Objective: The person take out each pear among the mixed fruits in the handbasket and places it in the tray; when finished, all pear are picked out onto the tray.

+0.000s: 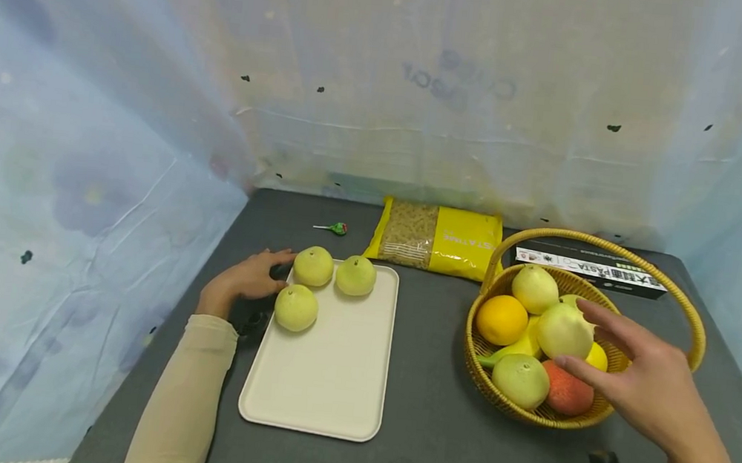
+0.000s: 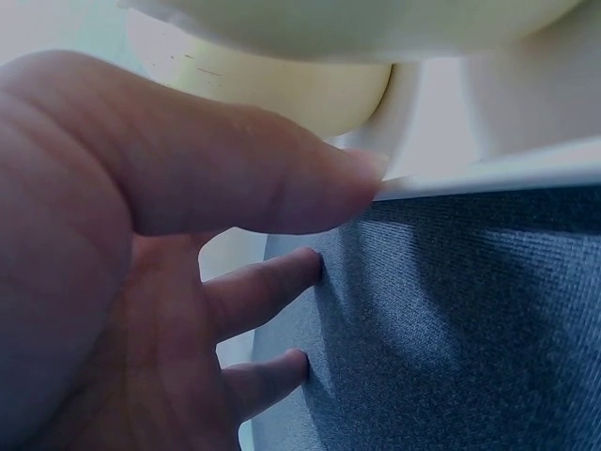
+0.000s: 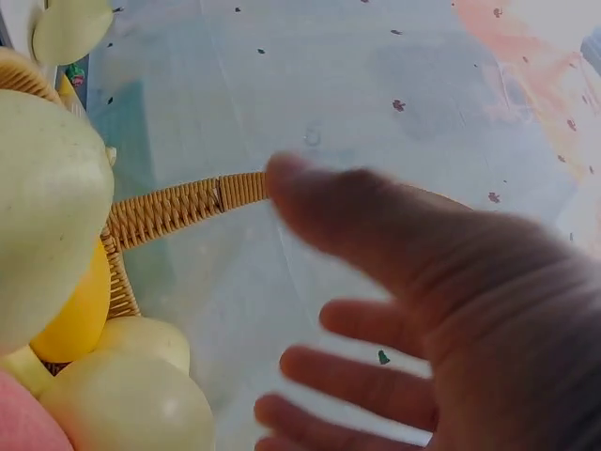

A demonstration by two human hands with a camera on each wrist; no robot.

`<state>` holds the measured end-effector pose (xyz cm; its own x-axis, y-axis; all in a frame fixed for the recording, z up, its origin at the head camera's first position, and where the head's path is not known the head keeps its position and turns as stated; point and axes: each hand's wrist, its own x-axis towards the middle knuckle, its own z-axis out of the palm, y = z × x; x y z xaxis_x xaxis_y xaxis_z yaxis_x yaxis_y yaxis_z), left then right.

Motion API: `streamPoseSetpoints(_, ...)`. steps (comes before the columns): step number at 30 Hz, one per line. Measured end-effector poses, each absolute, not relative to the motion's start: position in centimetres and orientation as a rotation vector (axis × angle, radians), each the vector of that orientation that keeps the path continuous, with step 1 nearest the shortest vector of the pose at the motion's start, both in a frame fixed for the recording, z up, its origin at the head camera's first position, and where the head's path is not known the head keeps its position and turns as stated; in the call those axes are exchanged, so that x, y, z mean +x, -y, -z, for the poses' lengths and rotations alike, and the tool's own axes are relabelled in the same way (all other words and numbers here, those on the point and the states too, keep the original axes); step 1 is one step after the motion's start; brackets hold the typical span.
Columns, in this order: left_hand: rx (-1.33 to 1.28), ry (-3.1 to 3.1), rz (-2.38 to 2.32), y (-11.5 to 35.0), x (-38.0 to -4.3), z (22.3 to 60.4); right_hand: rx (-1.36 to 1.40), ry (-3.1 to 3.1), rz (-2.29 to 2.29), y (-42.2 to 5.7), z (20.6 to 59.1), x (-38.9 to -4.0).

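Three pale green pears sit at the far end of a cream tray (image 1: pixel 330 377): one at the left edge (image 1: pixel 296 307), two behind it (image 1: pixel 313 265) (image 1: pixel 355 275). My left hand (image 1: pixel 247 277) rests on the dark table beside the tray's far left corner, fingers relaxed, thumb (image 2: pixel 282 178) touching the tray rim (image 2: pixel 488 174). My right hand (image 1: pixel 648 377) hovers open over the right side of a wicker basket (image 1: pixel 548 416), fingers spread, holding nothing. Nearest its fingertips is a pale pear (image 1: pixel 564 330) on top of the pile; the same pear (image 3: pixel 47 207) fills the left of the right wrist view.
The basket also holds an orange (image 1: pixel 501 318), a reddish fruit (image 1: pixel 569 392), more pears and yellow fruit. Behind lie a yellow pasta bag (image 1: pixel 440 240), a black box (image 1: pixel 589 268) and a small green-and-red object (image 1: pixel 338 227). Plastic-sheeted walls enclose the table.
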<state>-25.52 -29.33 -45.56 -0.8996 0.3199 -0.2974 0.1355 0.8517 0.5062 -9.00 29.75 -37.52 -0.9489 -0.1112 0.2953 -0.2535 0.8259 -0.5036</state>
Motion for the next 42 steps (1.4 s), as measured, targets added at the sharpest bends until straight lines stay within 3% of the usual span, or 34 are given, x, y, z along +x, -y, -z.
streamPoseSetpoints(18,0.328,-2.661,-0.689,29.2,-25.3,45.2,0.049,2.995,-0.674,-28.9,40.0,-12.1)
streamPoseSetpoints(42,0.325,-2.663,-0.693,29.3,-25.3,45.5,-0.068,2.944,-0.772,-27.8,40.9,-12.0)
